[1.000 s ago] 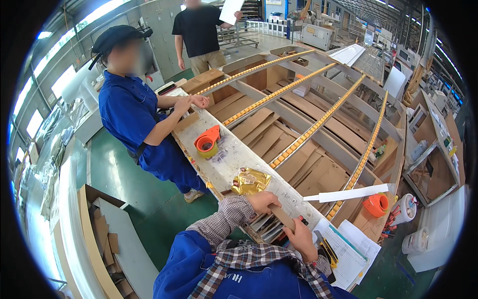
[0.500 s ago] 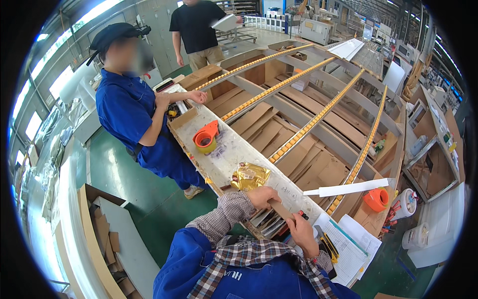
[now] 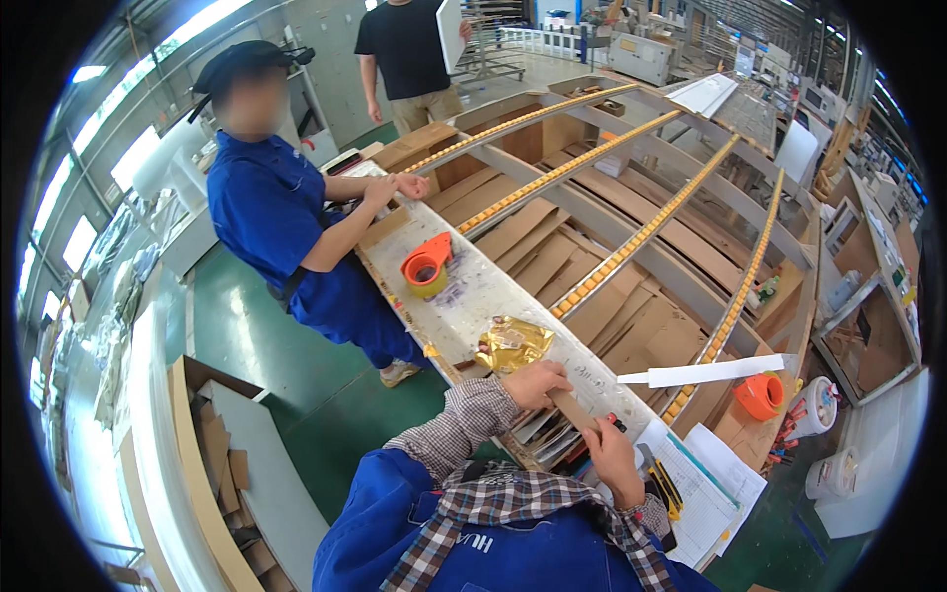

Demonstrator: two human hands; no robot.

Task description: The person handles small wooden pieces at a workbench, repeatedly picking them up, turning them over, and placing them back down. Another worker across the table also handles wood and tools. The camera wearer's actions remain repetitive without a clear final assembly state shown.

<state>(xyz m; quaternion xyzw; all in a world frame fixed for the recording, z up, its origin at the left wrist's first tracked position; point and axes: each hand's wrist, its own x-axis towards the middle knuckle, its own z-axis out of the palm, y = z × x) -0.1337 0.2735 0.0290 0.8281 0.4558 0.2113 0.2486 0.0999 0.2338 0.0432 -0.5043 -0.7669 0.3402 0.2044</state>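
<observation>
A short brown strip [image 3: 574, 408], cardboard or wood, is gripped by both of my hands above an open compartment [image 3: 547, 434] of flat pieces at the bench edge. My left hand [image 3: 538, 384] is closed on its far end, close to a crumpled gold foil packet [image 3: 515, 343]. My right hand [image 3: 614, 462] pinches the near end with thumb and fingers. Right of that hand lie a yellow-and-black utility knife [image 3: 667, 490] and printed sheets [image 3: 695, 479]. A white strip [image 3: 705, 371] lies across the bench's right end.
An orange tape dispenser [image 3: 426, 264] stands on the white bench [image 3: 464, 296]. Beyond, yellow roller tracks [image 3: 631, 247] run over a frame holding cardboard sheets. A co-worker in blue [image 3: 266, 197] stands at left, another person in black [image 3: 404, 49] behind. An orange dispenser [image 3: 758, 395] and white buckets [image 3: 814, 407] are at right.
My view has shifted slightly, moving the scene rightward. Both my hands keep hold of the brown strip. The co-worker's hands have come together, and the person behind has turned a white panel upright.
</observation>
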